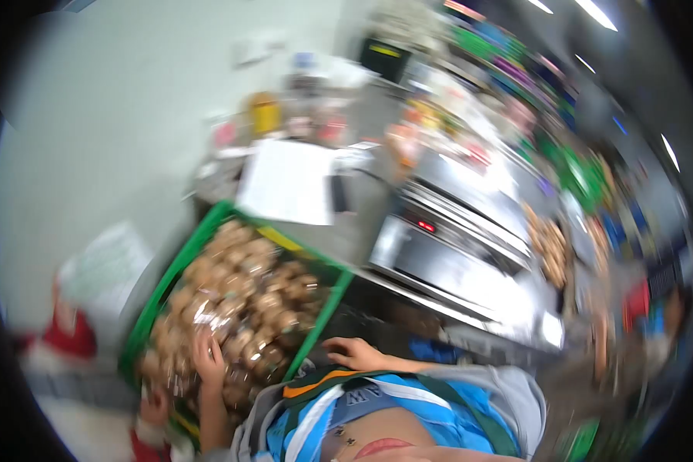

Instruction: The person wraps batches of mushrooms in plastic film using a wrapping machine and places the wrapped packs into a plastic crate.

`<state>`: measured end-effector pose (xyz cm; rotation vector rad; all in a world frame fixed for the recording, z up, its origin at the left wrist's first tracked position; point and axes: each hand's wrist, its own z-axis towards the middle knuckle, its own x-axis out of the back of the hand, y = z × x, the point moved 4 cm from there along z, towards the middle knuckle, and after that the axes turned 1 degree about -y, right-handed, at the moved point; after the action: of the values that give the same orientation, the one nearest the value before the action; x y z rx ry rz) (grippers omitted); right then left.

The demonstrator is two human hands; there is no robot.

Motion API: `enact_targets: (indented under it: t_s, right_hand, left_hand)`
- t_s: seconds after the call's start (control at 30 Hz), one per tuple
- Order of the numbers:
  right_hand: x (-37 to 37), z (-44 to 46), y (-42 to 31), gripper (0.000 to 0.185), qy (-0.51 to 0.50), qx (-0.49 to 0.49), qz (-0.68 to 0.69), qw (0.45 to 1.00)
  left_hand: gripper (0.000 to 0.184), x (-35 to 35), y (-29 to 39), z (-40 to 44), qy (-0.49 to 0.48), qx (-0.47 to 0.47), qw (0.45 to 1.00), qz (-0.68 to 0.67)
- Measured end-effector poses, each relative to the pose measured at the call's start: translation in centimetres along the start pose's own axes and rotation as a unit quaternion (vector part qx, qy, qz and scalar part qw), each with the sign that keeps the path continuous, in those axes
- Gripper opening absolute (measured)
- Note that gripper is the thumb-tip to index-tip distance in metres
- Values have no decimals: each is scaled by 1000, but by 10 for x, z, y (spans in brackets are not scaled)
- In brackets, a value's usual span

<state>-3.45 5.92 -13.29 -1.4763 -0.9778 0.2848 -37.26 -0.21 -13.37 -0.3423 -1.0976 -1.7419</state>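
Note:
A green crate is filled with brown round items that look wrapped in shiny clear plastic. My left hand reaches over the crate with its fingers apart, touching the plastic on top of the items. My right hand is just outside the crate's right rim, its fingers loosely apart and holding nothing. Another person's hand with a red sleeve is at the crate's lower left edge. Motion blur hides fine detail.
Beyond the crate, a counter holds white paper sheets and a yellow container. A shiny metal machine with a red display stands to the right. Farther right are more brown items.

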Motion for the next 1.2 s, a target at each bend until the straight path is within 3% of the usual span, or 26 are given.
enact_targets:
  t_s: [0.07, 0.2, 0.33, 0.47, 0.57, 0.63, 0.77, 0.87, 1.03, 1.2]
  right_hand:
    - [20, -24, 11, 33, 80, 23, -13, 996]
    - [100, -94, 35, 31, 245, -48, -47, 967]
    - [209, -208, 110, 25, 541, -88, -21, 836]
    - [323, -344, 247, 26, 704, -77, 152, 689]
    - [417, -421, 272, 31, 735, -145, 20, 662]
    - [479, -442, 307, 35, 721, -151, 2, 676]
    - [596, -444, 347, 44, 673, -150, -153, 708]
    - [665, -417, 383, 46, 621, -224, -253, 707]
    - [713, -377, 421, 48, 596, -248, -293, 705]
    - [688, -365, 429, 45, 617, -250, -291, 687]
  left_hand:
    - [16, -58, 64, 16, -179, -74, 975, -113]
    - [13, -132, 230, 41, -256, -284, 874, -301]
    - [11, -203, 370, 31, -365, -338, 771, -397]
    - [9, -293, 492, -1, -372, -412, 749, -361]
    - [8, -359, 560, -12, -363, -369, 787, -336]
    - [8, -396, 588, -17, -359, -358, 805, -309]
    - [9, -434, 609, -26, -327, -341, 846, -245]
    - [9, -439, 614, -25, -309, -351, 861, -200]
    - [11, -448, 612, -24, -320, -343, 865, -180]
    - [11, -453, 609, -23, -336, -323, 871, -155]
